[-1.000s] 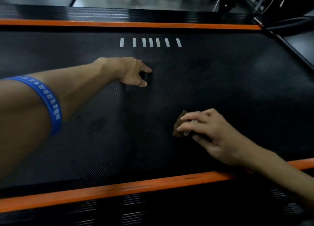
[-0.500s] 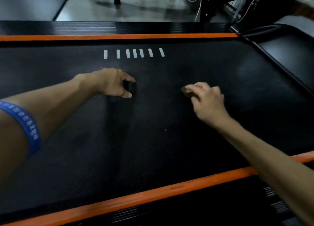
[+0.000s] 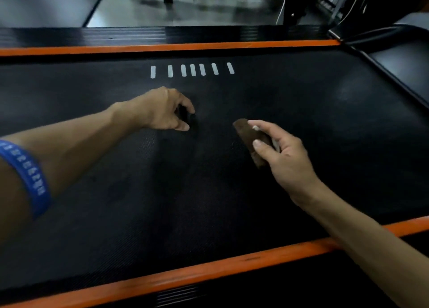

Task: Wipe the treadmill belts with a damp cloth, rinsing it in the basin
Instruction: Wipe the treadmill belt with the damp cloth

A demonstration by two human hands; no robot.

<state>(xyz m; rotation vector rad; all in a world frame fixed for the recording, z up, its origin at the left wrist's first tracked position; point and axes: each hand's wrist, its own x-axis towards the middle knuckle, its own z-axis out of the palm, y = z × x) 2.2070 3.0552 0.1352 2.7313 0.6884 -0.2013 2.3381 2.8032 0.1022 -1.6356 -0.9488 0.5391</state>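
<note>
The black treadmill belt [image 3: 116, 191] fills the view, with a row of several white marks [image 3: 192, 70] near its far side. My right hand [image 3: 285, 164] grips a folded brown cloth [image 3: 246, 131] between thumb and fingers at the middle of the belt; the cloth's front end sticks out to the left of my fingers. My left hand [image 3: 162, 110] rests on the belt to the left of the cloth, propped on its thumb and curved fingertips, with nothing seen in it. No basin is in view.
Orange side rails run along the near edge [image 3: 185, 277] and far edge [image 3: 162, 48] of the belt. A second treadmill deck [image 3: 406, 59] lies at the right. Grey floor, cables and dark equipment stand beyond the far rail. A blue wristband [image 3: 30, 177] circles my left forearm.
My right hand moved the cloth from near the front rail up across the belt, then turned so more of the cloth shows. My left hand stayed planted in place.
</note>
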